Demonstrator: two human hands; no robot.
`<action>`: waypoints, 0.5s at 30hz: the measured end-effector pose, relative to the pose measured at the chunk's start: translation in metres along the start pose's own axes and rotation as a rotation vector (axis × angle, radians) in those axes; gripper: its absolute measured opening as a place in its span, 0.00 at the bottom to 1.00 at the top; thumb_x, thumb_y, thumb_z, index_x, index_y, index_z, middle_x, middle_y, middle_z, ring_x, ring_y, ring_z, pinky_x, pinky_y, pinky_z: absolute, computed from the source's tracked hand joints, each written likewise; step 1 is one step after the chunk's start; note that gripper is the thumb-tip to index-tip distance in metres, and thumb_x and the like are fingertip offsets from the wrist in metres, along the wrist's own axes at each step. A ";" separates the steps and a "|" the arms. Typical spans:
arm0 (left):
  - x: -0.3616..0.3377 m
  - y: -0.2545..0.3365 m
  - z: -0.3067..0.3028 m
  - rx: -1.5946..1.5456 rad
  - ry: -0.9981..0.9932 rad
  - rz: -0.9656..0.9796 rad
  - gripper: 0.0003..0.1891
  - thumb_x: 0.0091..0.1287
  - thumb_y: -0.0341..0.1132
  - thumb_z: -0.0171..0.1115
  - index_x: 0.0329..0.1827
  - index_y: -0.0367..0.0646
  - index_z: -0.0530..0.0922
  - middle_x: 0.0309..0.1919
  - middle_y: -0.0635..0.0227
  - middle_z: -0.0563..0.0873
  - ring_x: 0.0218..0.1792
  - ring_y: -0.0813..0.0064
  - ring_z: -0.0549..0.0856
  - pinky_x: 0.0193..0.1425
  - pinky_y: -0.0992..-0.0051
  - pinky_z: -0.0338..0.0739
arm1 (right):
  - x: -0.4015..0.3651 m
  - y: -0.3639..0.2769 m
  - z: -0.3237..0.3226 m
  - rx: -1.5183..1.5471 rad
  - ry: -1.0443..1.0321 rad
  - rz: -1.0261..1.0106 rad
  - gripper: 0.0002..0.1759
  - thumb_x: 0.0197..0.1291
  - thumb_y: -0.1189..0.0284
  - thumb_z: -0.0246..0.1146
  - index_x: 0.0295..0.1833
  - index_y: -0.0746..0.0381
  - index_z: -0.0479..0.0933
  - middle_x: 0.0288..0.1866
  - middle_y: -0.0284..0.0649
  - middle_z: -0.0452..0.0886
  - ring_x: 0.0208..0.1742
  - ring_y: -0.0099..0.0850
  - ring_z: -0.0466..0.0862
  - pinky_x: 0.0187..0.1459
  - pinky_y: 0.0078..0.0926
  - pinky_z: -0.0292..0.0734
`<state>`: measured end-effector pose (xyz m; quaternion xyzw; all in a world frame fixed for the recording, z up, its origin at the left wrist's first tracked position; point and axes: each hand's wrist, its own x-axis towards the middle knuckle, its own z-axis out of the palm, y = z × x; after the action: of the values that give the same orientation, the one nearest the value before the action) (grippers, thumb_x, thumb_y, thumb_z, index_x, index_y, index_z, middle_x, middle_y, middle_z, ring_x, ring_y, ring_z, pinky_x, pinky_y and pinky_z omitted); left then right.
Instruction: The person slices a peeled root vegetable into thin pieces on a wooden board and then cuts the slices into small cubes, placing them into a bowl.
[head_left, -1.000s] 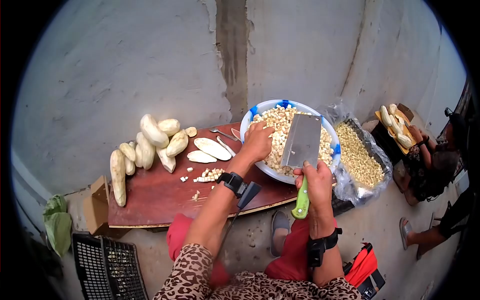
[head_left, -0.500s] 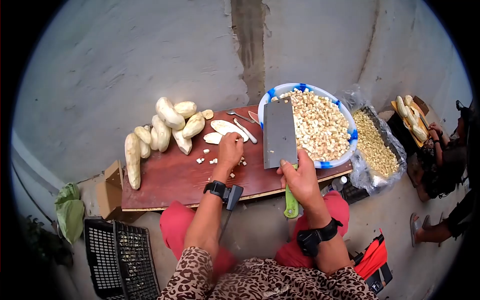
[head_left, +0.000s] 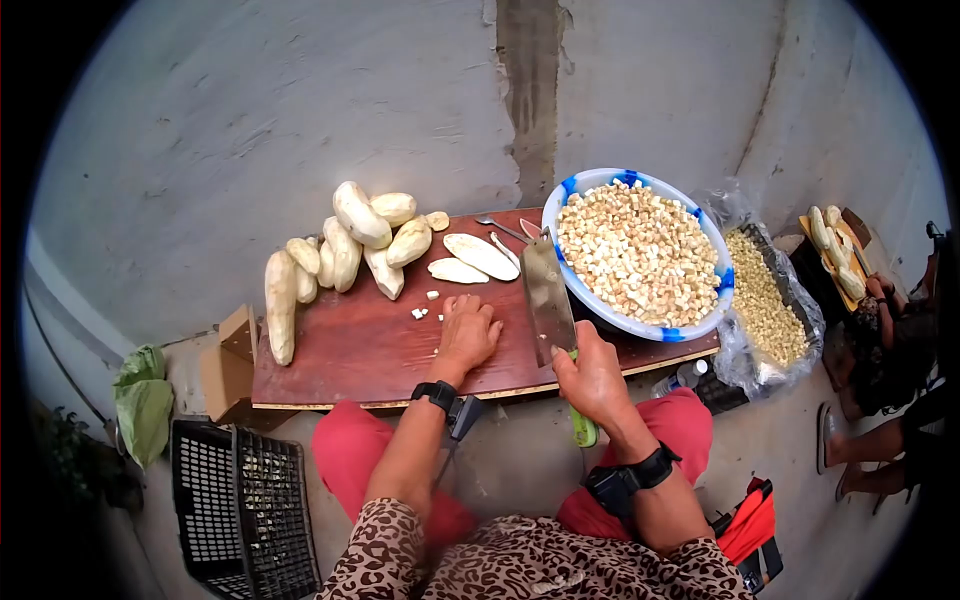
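Observation:
My left hand [head_left: 468, 332] lies on the dark red wooden board [head_left: 330, 350], palm down with fingers apart, near a few small white cubes [head_left: 420, 313]. In my right hand [head_left: 592, 378] is the green handle of a cleaver [head_left: 548, 295], its broad blade tilted beside the basin. The blue-and-white basin [head_left: 556, 210] is heaped with pale diced pieces [head_left: 640, 250]. Beyond my left hand are cut slices [head_left: 480, 256] of a pale vegetable. Several whole peeled, long vegetables [head_left: 362, 215], probably eggplants, are piled on the board's left side.
A plastic-lined crate of diced pieces [head_left: 765, 300] stands right of the basin. A spoon [head_left: 503, 230] lies at the board's back edge. Black crates [head_left: 240, 500] and a cardboard box [head_left: 228, 365] are at lower left. Another person's hand [head_left: 880, 288] is at far right.
The cleaver has come away from over the basin, its blade turned more edge-on. My left hand has flattened onto the board, with fewer loose cubes showing around it. The view has shifted slightly.

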<state>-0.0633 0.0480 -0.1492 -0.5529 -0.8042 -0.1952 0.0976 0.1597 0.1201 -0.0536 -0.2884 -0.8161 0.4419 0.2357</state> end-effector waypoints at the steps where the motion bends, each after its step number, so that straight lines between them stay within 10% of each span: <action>1: -0.002 -0.003 -0.003 -0.030 0.003 -0.014 0.13 0.59 0.40 0.67 0.40 0.40 0.80 0.44 0.60 0.79 0.54 0.58 0.75 0.63 0.58 0.64 | 0.000 -0.001 0.001 -0.031 -0.013 0.016 0.14 0.60 0.73 0.61 0.41 0.70 0.65 0.31 0.67 0.79 0.38 0.67 0.79 0.39 0.56 0.73; 6: -0.005 -0.040 -0.001 -0.030 0.245 -0.227 0.19 0.62 0.45 0.66 0.49 0.39 0.81 0.57 0.55 0.75 0.60 0.55 0.71 0.65 0.57 0.64 | 0.002 0.004 0.008 -0.068 -0.101 0.104 0.14 0.60 0.72 0.62 0.41 0.72 0.66 0.32 0.70 0.78 0.38 0.68 0.79 0.41 0.56 0.74; 9: -0.004 -0.064 0.009 -0.013 0.220 -0.327 0.24 0.65 0.50 0.63 0.55 0.40 0.80 0.62 0.54 0.74 0.65 0.55 0.70 0.70 0.57 0.60 | 0.002 0.024 0.020 -0.170 -0.064 0.012 0.13 0.63 0.73 0.62 0.40 0.69 0.66 0.19 0.50 0.79 0.20 0.40 0.83 0.25 0.39 0.76; 15: -0.003 -0.070 0.021 -0.104 0.147 -0.360 0.26 0.65 0.53 0.62 0.55 0.42 0.80 0.62 0.58 0.77 0.67 0.57 0.69 0.73 0.54 0.53 | 0.004 0.043 0.037 -0.186 -0.090 0.055 0.14 0.62 0.71 0.63 0.43 0.71 0.69 0.21 0.50 0.80 0.21 0.38 0.83 0.26 0.38 0.77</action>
<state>-0.1262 0.0323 -0.1835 -0.3886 -0.8696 -0.2905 0.0909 0.1440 0.1202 -0.1087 -0.3111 -0.8551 0.3831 0.1589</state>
